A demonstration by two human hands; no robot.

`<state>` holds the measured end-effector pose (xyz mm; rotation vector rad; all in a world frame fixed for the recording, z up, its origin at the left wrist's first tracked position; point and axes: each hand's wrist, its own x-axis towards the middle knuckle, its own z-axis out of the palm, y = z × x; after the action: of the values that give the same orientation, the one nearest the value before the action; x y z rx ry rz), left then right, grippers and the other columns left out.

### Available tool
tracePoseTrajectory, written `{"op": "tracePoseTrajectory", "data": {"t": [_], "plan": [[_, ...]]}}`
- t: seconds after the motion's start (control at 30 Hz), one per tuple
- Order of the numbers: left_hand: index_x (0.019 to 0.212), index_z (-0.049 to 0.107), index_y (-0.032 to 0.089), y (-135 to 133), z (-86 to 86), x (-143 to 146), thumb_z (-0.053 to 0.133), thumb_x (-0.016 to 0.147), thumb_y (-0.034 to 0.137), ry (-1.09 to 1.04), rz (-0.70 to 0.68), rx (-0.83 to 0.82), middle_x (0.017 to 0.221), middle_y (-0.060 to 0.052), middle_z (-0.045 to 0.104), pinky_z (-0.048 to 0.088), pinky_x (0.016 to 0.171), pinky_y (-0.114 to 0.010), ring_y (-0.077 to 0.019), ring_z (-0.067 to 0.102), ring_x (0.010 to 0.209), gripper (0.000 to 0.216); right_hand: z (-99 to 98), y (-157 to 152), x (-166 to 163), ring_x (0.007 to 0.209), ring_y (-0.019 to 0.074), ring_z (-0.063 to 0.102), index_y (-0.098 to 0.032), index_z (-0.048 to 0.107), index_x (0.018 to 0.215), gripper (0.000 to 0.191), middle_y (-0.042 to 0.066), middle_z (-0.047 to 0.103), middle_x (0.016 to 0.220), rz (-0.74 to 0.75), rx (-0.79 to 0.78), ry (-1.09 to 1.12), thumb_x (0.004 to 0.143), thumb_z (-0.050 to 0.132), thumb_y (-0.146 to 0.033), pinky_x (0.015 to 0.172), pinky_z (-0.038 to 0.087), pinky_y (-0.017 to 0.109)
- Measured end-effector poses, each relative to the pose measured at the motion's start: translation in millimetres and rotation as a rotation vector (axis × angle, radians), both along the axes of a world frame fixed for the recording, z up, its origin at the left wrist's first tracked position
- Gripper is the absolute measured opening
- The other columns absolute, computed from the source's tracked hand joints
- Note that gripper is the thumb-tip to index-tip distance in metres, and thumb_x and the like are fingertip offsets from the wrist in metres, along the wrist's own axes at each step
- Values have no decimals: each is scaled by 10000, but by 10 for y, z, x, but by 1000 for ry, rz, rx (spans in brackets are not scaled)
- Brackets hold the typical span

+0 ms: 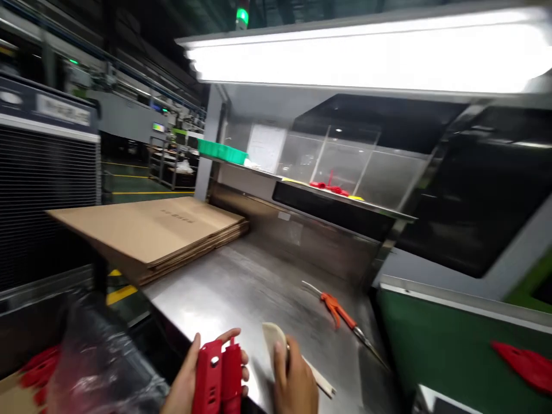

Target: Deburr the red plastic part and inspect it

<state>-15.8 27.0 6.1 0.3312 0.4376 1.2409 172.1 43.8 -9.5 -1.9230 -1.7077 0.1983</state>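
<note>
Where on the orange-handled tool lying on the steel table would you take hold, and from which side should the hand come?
Grip the orange-handled tool around its thick orange middle, coming down from above. It lies flat on the steel table with thin metal ends sticking out either way, so the orange part looks like the only bulky section to close fingers around. The right hand is nearer.

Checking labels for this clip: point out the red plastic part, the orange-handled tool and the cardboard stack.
red plastic part (217,376), head view, middle of its front face
orange-handled tool (337,309), head view, on the orange handle
cardboard stack (149,227), head view, top sheet
</note>
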Motion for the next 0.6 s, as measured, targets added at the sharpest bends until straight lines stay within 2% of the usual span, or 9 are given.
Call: {"op": "tracePoseTrajectory", "data": {"t": [0.1, 0.17, 0.27, 0.33, 0.4, 0.47, 0.53, 0.6], "plan": [[1531, 225, 117, 230, -274, -85, 371, 1019, 375, 1, -25, -50, 982, -262, 731, 538, 811, -627, -368, 735, 827, 592, 30, 357, 484, 1116, 306, 616, -187, 552, 1347, 381, 120, 652, 1214, -4, -61, -126, 1026, 431, -353, 923, 504, 408], [1541, 229, 136, 315, -418, -123, 402, 1011, 347, -29, -45, -91, 1039, -278, 727, 504, 875, -673, -387, 734, 897, 597, 17, 400, 837, 1148, 340, 574, -139, 578, 1335, 430, 150, 616, 1245, -7, -93, -193, 953, 589, -338, 985, 467, 437], [1524, 298, 154, 311, -503, -104, 464, 997, 362, -78, -51, -103, 1101, -283, 717, 483, 931, -662, -385, 721, 977, 590, -37, 464, 1250, 1165, 244, 560, -202, 591, 1320, 427, 80, 592, 1283, -5, -138, -240, 923, 657, -346, 1018, 453, 327], [1516, 313, 145, 266, -477, -48, 524, 979, 363, -62, -45, -81, 1120, -284, 711, 500, 908, -641, -386, 722, 958, 617, -49, 638, 1427, 1210, 217, 529, -198, 505, 1388, 440, 78, 554, 1325, -120, -140, -273, 973, 586, -319, 1044, 435, 336], [1509, 316, 144, 217, -412, 13, 572, 959, 368, -47, -66, -83, 1125, -264, 714, 522, 878, -613, -377, 725, 924, 647, -14, 915, 1564, 1277, 266, 472, -172, 404, 1446, 509, 121, 477, 1402, -300, -132, -322, 989, 553, -340, 1084, 398, 454], [1491, 327, 138, 175, -328, 50, 554, 965, 382, -56, -85, -99, 1079, -239, 730, 552, 817, -569, -367, 729, 886, 623, 72, 1216, 1695, 1257, 299, 486, -161, 463, 1384, 523, 133, 492, 1382, -417, -185, -347, 955, 607, -422, 1068, 400, 527], [1465, 341, 134, 144, -237, 51, 512, 981, 390, -72, -94, -99, 1013, -216, 741, 568, 752, -524, -356, 732, 844, 573, 187, 1444, 1804, 1125, 265, 576, -154, 595, 1199, 431, 100, 597, 1228, -418, -293, -333, 899, 684, -450, 990, 474, 498], [1441, 363, 142, 130, -147, 16, 480, 991, 416, -89, -67, -97, 999, -204, 738, 565, 750, -514, -350, 731, 835, 540, 295, 1529, 1844, 928, 206, 638, -143, 642, 1025, 312, 60, 656, 1036, -352, -363, -310, 869, 726, -400, 839, 544, 400]]}}
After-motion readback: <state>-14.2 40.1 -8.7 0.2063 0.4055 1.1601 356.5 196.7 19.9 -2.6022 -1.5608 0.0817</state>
